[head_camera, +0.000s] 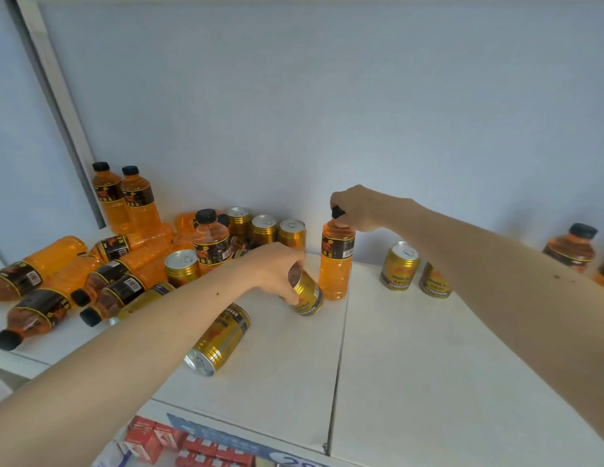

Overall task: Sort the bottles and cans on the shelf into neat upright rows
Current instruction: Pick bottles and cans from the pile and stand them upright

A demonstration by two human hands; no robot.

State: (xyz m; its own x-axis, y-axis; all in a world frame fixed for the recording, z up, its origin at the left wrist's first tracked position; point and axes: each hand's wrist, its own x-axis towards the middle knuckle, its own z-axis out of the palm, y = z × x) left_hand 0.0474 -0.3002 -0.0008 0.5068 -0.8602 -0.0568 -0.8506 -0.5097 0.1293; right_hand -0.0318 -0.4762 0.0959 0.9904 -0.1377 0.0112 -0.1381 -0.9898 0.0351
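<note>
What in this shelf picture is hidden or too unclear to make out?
- Head view: the left hand covers the tilted gold can's top.
- The right hand hides most of the upright orange bottle's black cap.
- The frame edge crops the red boxes below.

Backdrop: white shelf [428, 365] against pale blue wall [327, 96].
Shelf top is two panels meeting at a seam; white upright post [54, 96] far left; red boxes [179, 443] below near edge; light even.
</note>
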